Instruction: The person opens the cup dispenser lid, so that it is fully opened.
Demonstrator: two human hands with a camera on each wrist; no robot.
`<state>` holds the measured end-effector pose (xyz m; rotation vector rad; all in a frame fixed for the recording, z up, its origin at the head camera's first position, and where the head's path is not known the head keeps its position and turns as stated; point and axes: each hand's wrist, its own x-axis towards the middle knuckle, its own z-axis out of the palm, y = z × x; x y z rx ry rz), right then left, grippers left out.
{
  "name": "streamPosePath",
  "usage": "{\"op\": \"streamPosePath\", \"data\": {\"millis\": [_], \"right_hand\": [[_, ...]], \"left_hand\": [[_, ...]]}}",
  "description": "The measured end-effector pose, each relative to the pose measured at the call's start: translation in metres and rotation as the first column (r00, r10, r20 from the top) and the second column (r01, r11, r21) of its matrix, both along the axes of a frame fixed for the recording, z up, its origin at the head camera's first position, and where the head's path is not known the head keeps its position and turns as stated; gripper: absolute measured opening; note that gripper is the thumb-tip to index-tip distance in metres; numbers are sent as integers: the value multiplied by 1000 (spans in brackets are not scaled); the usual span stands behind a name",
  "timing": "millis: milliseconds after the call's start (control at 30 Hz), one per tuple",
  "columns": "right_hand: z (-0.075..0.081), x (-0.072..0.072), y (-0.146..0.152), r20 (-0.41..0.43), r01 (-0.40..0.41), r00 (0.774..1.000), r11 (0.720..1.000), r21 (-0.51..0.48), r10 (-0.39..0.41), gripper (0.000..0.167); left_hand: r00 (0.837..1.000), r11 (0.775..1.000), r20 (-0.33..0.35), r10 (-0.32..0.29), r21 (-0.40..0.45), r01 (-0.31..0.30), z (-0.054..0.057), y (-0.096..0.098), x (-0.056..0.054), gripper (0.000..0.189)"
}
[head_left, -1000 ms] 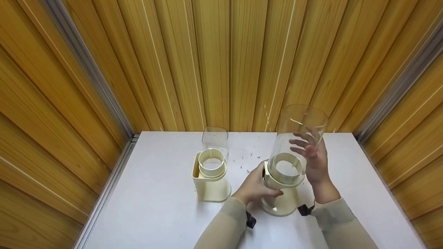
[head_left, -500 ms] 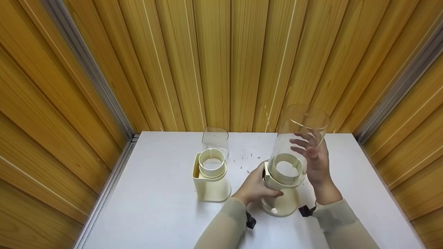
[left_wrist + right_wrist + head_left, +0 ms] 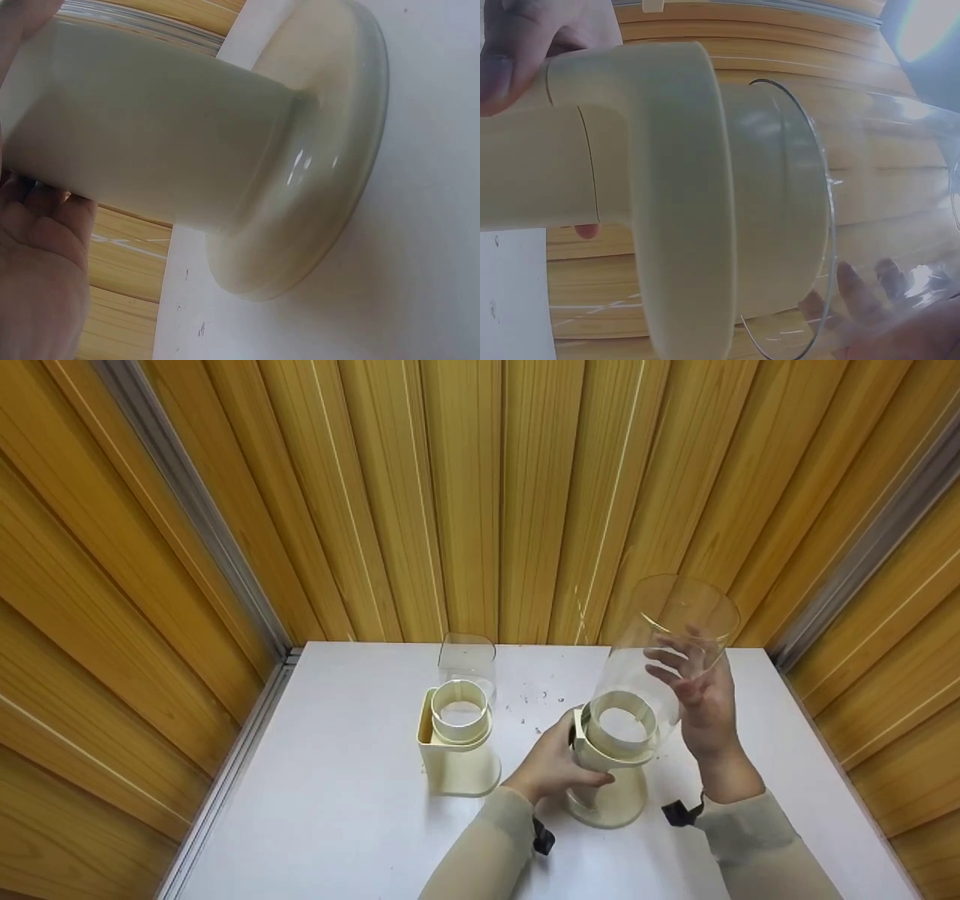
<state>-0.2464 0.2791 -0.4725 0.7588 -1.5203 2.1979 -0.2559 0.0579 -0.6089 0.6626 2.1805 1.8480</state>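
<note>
My left hand grips the body of a cream stand with a round base and a ring-shaped collar on top. In the left wrist view, fingers of that hand wrap the smooth cream column. My right hand holds a tall clear cylinder from its right side, tilted to the right above the collar. The right wrist view has the cylinder's lower rim around the collar's end, apart from the wider cream flange.
A second cream stand with a similar collar and a side pocket is to the left. Behind it is a smaller clear container. Small dark specks are scattered on the white table. Wood-patterned walls enclose it.
My right hand has moved up and to the right with the clear cylinder, which now tilts more and has risen along the collar. The left hand and both stands have stayed put.
</note>
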Motion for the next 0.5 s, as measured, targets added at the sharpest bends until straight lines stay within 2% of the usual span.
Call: {"op": "streamPosePath", "data": {"millis": [300, 500], "right_hand": [[18, 0, 13, -36, -73, 997, 994, -87, 70, 77], [25, -1, 24, -59, -52, 997, 989, -138, 45, 70]], "left_hand": [[1000, 1000, 10, 10, -12, -10, 0, 0, 1, 115], [1000, 1000, 28, 15, -3, -15, 0, 0, 2, 114]]}}
